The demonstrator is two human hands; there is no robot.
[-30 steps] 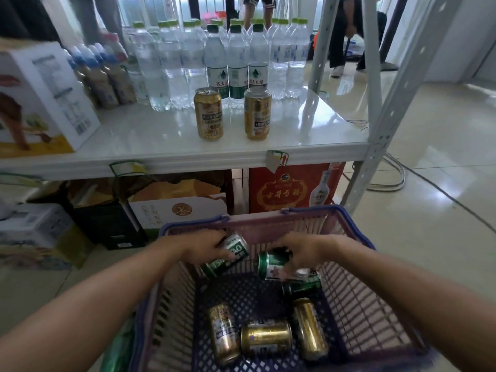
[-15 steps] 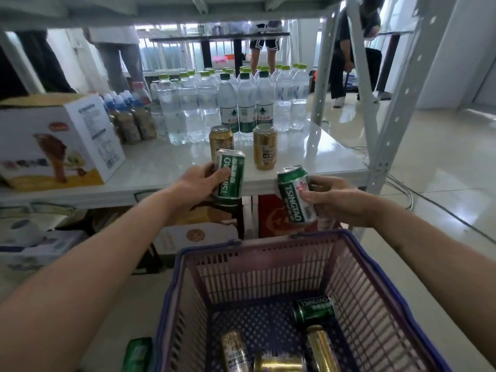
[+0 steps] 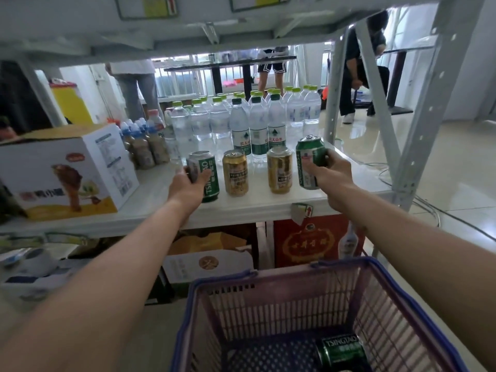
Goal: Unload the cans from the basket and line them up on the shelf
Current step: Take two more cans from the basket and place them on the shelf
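Observation:
Two gold cans stand upright in the middle of the white shelf. My left hand grips a green can that stands on the shelf just left of them. My right hand holds a second green can tilted, to the right of the gold ones, low over the shelf. The blue and pink basket sits below in front, with one green can lying on its floor at the frame's bottom edge.
Water bottles crowd the back of the shelf, tea bottles and a white carton stand at the left. A grey upright post rises at the right. Boxes fill the space under the shelf. People stand beyond.
Both hands carried their green cans up from above the basket to the shelf. The left can now stands beside the gold cans and the right one reaches their right side.

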